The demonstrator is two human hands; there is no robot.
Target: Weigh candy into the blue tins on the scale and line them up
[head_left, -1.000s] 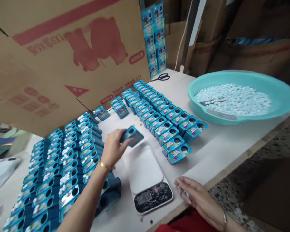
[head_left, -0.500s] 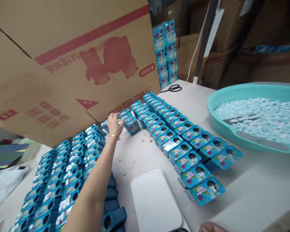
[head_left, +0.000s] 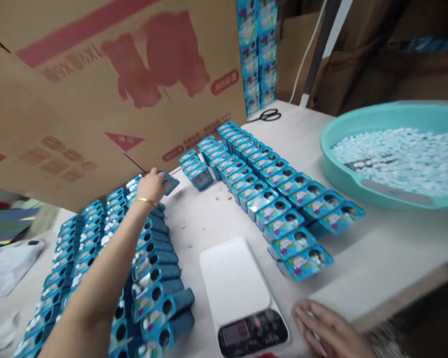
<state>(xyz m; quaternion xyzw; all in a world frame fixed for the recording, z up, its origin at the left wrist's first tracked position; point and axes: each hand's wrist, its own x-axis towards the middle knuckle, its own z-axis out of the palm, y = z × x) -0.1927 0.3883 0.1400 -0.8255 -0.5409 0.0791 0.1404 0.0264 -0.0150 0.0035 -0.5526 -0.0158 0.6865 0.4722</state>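
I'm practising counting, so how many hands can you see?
2. The left hand holds a blue candy box near the cardboard carton; the right hand is beside the digital scale. No others show.

There are two hands, one scale, one basin, probably over fifty blue boxes
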